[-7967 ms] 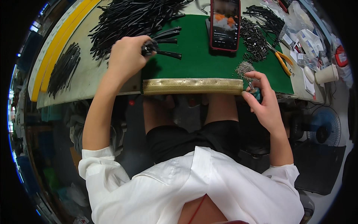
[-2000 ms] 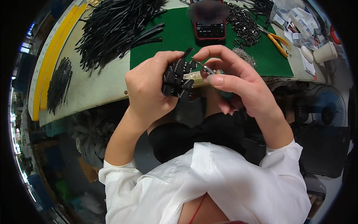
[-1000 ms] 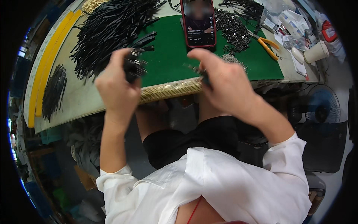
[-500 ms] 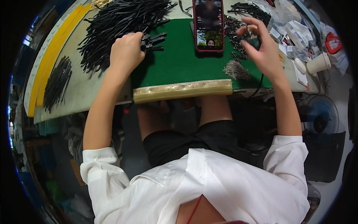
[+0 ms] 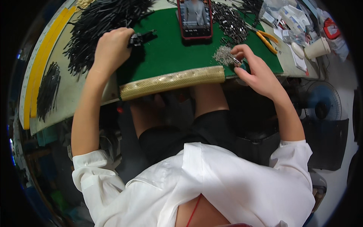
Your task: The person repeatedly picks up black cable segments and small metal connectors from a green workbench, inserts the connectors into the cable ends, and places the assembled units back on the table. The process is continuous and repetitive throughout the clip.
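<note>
My left hand (image 5: 112,48) is closed round a bunch of short black straps (image 5: 143,38), whose ends stick out past its thumb side. Close beyond it lies a large heap of loose black straps (image 5: 102,28). My right hand (image 5: 255,70) grips what looks like a dark green electric screwdriver (image 5: 244,67); the palm covers most of its body. Its metal tip points toward a small mound of tiny silvery screws (image 5: 223,56), just left of the fingers. Behind that mound are many dark, shiny metal pieces (image 5: 230,24).
A phone (image 5: 195,19) stands at the back of the green mat (image 5: 166,49). Orange-handled pliers (image 5: 267,41) lie right of the metal pieces. A gold mesh-covered roll (image 5: 172,82) lines the near edge. Yellow strips (image 5: 36,83) run along the left; a white cup (image 5: 317,49) stands right.
My right hand has come down and nearer with the screwdriver, from over the metal pieces to beside the screws, uncovering the pliers. My left hand still holds straps. The whole view has shifted.
</note>
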Action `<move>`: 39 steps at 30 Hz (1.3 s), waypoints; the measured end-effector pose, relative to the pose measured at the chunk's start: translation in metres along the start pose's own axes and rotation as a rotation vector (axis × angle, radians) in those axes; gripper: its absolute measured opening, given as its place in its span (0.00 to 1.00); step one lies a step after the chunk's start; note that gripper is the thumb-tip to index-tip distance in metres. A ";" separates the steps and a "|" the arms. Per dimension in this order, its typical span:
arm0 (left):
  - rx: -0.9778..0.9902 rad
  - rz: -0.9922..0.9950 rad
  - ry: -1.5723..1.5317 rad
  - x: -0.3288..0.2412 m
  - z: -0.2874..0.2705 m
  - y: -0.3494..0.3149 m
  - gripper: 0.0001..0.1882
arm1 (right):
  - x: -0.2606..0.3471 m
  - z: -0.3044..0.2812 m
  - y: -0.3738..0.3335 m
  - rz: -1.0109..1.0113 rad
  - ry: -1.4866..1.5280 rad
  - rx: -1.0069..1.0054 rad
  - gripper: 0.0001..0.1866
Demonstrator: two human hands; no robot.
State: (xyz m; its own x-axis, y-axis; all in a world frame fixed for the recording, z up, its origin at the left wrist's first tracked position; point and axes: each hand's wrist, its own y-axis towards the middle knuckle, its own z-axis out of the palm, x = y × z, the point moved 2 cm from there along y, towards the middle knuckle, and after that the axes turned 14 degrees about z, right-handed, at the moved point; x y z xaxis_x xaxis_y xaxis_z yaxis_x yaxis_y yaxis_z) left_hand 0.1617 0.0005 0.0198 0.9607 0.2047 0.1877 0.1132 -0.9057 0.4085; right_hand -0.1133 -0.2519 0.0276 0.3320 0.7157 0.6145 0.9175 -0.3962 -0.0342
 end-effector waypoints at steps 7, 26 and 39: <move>-0.074 -0.124 -0.072 0.005 -0.006 -0.003 0.15 | 0.009 0.008 0.003 -0.090 -0.240 0.102 0.16; -0.277 -0.585 -1.172 -0.049 -0.061 -0.021 0.13 | 0.016 0.013 0.005 -0.093 -0.280 0.083 0.21; -0.388 -0.402 -1.216 -0.072 -0.048 -0.017 0.18 | 0.023 0.015 0.014 -0.086 -0.311 0.191 0.15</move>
State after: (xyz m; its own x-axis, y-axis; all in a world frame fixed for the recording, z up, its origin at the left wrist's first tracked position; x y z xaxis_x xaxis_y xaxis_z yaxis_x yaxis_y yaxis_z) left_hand 0.0783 0.0190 0.0424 0.5145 -0.2114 -0.8311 0.5553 -0.6564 0.5107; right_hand -0.0899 -0.2323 0.0289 0.2756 0.8940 0.3534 0.9595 -0.2335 -0.1576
